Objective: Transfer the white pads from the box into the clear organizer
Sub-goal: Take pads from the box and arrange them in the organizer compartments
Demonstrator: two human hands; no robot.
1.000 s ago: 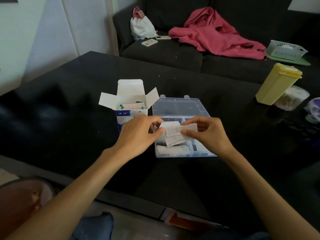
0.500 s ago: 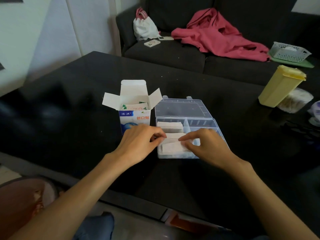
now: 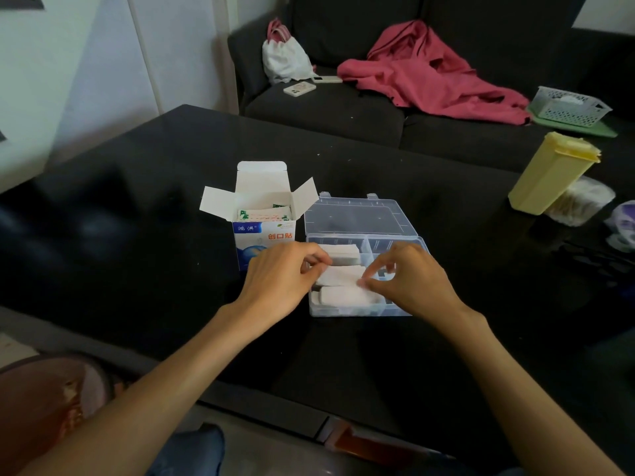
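A small white and blue box (image 3: 261, 228) stands open on the black table, with wrapped strips showing inside. Right of it lies the clear organizer (image 3: 360, 312), its lid (image 3: 357, 218) folded back. White pads fill its left compartments: one stack at the back (image 3: 342, 253), one in the middle (image 3: 338, 275), one at the front (image 3: 343, 297). My left hand (image 3: 278, 280) pinches the left end of the middle stack. My right hand (image 3: 409, 280) pinches its right end, fingers curled over the divider.
A yellow lidded container (image 3: 549, 173) and a clear tub (image 3: 580, 201) stand at the table's right. Behind the table is a dark sofa with a pink garment (image 3: 429, 77), a white bag (image 3: 285, 60), a phone (image 3: 299, 88) and a white basket (image 3: 570, 106).
Both hands have lowered the pads from above the organizer into its middle left compartment. The fingers now sit at the stack's two ends.
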